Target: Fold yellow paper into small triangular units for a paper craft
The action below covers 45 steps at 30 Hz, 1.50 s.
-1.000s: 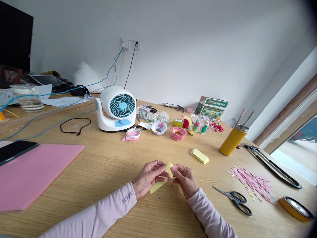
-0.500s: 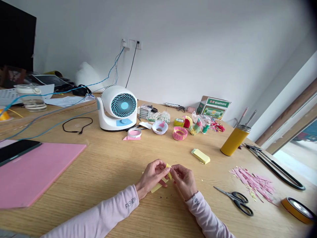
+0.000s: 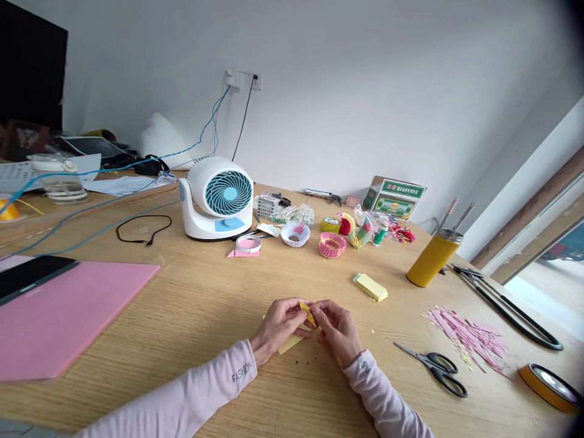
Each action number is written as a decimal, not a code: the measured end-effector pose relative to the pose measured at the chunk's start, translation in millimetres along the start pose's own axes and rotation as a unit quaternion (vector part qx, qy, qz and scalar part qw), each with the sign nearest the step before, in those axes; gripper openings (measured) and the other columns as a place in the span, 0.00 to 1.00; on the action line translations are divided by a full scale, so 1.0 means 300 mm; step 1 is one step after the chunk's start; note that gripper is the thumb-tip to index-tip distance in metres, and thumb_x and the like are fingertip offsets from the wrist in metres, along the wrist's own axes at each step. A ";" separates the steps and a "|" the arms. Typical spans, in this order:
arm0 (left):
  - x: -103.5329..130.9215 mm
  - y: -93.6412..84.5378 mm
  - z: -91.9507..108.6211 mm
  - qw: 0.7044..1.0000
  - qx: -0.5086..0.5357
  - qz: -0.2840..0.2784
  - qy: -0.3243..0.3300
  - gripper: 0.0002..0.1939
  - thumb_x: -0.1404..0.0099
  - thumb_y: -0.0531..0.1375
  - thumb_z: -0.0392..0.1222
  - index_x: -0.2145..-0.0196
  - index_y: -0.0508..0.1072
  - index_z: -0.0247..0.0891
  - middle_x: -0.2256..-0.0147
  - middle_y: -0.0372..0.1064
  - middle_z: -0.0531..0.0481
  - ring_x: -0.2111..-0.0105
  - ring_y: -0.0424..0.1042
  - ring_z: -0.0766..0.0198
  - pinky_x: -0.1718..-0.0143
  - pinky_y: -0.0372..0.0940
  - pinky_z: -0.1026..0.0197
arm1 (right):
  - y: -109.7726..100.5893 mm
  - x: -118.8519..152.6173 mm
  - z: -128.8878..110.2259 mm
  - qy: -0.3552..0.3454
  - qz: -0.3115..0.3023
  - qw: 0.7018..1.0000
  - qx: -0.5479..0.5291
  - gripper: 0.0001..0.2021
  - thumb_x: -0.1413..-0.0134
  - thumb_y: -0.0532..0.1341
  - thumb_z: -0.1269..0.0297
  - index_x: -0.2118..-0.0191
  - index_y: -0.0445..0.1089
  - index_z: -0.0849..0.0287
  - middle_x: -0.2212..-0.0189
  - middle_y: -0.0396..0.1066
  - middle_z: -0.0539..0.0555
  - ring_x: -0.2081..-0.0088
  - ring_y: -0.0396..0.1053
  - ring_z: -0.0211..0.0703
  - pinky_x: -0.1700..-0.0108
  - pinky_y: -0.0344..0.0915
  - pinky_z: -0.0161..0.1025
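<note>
Between my two hands is a small folded yellow paper (image 3: 307,312). My left hand (image 3: 280,325) pinches it from the left, and my right hand (image 3: 337,331) has its thumb and fingertips closed on its right edge. Flat on the table under my left hand lies a pale yellow sheet (image 3: 290,344), partly covered. A stack of yellow paper strips (image 3: 370,287) rests beyond my right hand. Black-handled scissors (image 3: 433,367) lie to the right, beside a heap of pink paper scraps (image 3: 469,334).
A white fan (image 3: 219,198) stands at the back left. Pink sheets (image 3: 77,316) with a black phone (image 3: 34,278) lie at the left. Paper cups (image 3: 332,244), a yellow bottle (image 3: 433,258) and a tape roll (image 3: 551,387) are also on the table.
The folded yellow paper has tilted and shifted slightly left, showing more of its face. My fingers have moved a little around it.
</note>
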<state>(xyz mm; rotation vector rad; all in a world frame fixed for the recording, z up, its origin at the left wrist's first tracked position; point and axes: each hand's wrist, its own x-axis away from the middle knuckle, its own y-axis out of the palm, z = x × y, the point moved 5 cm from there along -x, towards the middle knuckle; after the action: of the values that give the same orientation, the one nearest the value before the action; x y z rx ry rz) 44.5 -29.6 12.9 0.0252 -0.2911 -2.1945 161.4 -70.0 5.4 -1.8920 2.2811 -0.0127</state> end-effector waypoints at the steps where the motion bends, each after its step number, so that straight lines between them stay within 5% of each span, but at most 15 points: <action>1: 0.001 0.000 0.000 1.000 0.001 -0.002 -0.002 0.15 0.47 0.61 0.40 0.62 0.72 0.31 0.69 0.73 0.46 0.68 0.73 0.59 0.66 0.71 0.56 | 0.001 -0.001 0.003 0.002 -0.003 1.000 -0.001 0.19 0.53 0.60 0.47 0.68 0.69 0.62 0.76 0.67 0.52 0.77 0.63 0.37 0.82 0.59 0.30; 9: 0.001 -0.004 -0.012 1.000 0.003 0.000 -0.003 0.20 0.48 0.62 0.39 0.56 0.72 0.29 0.62 0.73 0.42 0.65 0.73 0.58 0.65 0.71 0.56 | -0.010 -0.002 -0.008 -0.047 0.006 0.992 0.113 0.14 0.49 0.60 0.55 0.66 0.72 0.63 0.75 0.73 0.55 0.74 0.68 0.40 0.77 0.61 0.32; 14: 0.000 0.004 -0.022 0.999 -0.037 -0.030 0.016 0.20 0.46 0.62 0.41 0.55 0.73 0.30 0.65 0.74 0.43 0.64 0.74 0.57 0.64 0.70 0.58 | -0.028 0.008 -0.031 -0.119 0.053 0.960 0.247 0.08 0.47 0.58 0.63 0.68 0.73 0.59 0.74 0.74 0.54 0.75 0.68 0.40 0.76 0.61 0.32; 20: -0.009 -0.013 -0.019 0.998 -0.052 -0.047 0.010 0.23 0.43 0.57 0.54 0.63 0.76 0.29 0.65 0.74 0.40 0.64 0.74 0.55 0.65 0.70 0.57 | -0.024 0.020 -0.056 -0.202 0.019 0.923 0.326 0.08 0.44 0.55 0.65 0.62 0.70 0.56 0.72 0.74 0.53 0.74 0.69 0.39 0.74 0.62 0.32; 29: -0.012 -0.034 -0.014 0.982 -0.150 -0.118 0.004 0.19 0.46 0.60 0.50 0.61 0.77 0.34 0.66 0.76 0.45 0.65 0.75 0.55 0.64 0.69 0.60 | -0.030 0.041 -0.095 -0.225 -0.048 0.871 0.435 0.07 0.42 0.54 0.65 0.59 0.66 0.55 0.73 0.75 0.51 0.75 0.70 0.38 0.70 0.59 0.33; 38: 0.001 -0.026 0.005 0.956 -0.264 -0.124 0.039 0.16 0.43 0.57 0.49 0.68 0.78 0.34 0.73 0.75 0.48 0.73 0.74 0.62 0.77 0.64 0.68 | -0.011 0.038 -0.093 -0.237 -0.086 0.901 0.354 0.10 0.40 0.52 0.63 0.63 0.69 0.56 0.72 0.74 0.53 0.73 0.68 0.38 0.71 0.61 0.33; 45: -0.003 -0.033 0.010 0.936 -0.321 -0.126 0.076 0.12 0.45 0.59 0.47 0.72 0.78 0.36 0.77 0.74 0.50 0.77 0.73 0.63 0.75 0.62 0.68 | -0.010 0.037 -0.101 -0.227 -0.102 0.919 0.305 0.08 0.43 0.55 0.64 0.61 0.68 0.58 0.75 0.69 0.52 0.75 0.66 0.37 0.72 0.62 0.32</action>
<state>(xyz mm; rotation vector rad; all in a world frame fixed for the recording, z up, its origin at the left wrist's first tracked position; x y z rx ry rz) 36.9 -22.7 13.6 -0.1369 0.5504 -2.4264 158.1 -84.7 34.3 -1.5754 1.5301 -0.2529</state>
